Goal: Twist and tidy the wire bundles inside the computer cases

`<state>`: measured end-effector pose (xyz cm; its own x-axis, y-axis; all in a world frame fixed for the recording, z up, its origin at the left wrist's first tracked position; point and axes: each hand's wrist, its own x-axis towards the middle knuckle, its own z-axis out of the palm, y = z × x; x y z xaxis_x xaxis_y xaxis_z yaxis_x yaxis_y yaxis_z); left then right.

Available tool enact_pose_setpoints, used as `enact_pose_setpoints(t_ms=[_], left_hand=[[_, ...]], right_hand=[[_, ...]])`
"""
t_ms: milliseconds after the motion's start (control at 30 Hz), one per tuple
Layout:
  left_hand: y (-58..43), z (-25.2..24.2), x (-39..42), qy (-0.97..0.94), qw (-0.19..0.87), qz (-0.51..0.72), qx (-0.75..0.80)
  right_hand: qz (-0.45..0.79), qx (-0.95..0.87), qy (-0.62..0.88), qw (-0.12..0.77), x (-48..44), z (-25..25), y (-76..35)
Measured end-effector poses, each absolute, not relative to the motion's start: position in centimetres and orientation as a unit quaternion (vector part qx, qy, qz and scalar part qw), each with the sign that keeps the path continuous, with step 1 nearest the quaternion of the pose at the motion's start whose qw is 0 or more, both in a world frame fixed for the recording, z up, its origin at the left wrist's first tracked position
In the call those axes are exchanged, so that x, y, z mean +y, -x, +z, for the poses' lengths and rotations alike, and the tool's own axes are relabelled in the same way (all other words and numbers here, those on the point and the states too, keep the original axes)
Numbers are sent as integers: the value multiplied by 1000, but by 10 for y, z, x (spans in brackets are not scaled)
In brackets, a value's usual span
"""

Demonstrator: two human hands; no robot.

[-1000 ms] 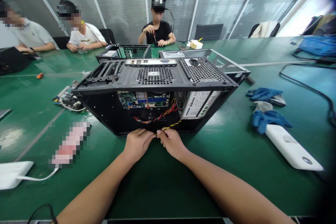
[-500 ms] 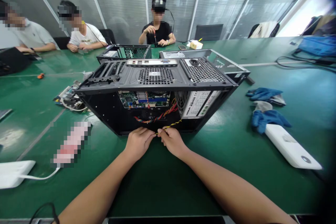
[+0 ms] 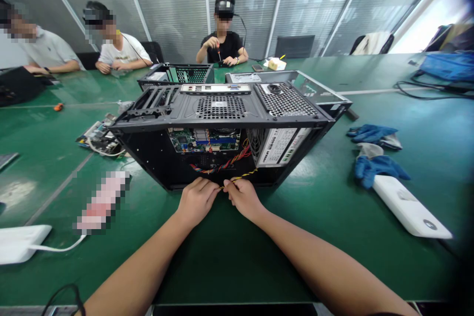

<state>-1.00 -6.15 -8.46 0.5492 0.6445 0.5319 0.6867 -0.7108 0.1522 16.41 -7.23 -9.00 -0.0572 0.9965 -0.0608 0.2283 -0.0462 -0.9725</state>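
Left hand (image 3: 198,200) is pinching yellow-and-black wire (image 3: 246,174), right hand (image 3: 244,200) is gripping it alongside, open computer case (image 3: 222,122) is resting just beyond.

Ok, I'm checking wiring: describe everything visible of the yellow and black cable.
The yellow and black cable is thin; its stripes suggest twisted, plastic-coated wires. From beside the lower corner of the power supply, it slants down leftward, nearly straight, to the near lower edge of the open computer case. There the left hand and right hand pinch it, close together, a short piece showing between them. Neither end shows clearly.
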Motion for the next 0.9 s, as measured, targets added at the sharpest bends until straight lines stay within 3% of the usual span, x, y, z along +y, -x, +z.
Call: enact_pose_setpoints(t_ms=[900], left_hand=[[9,-82,-61,886,24,-273,-374]], right_hand=[[480,-558,539,411,-72,-93,-164]])
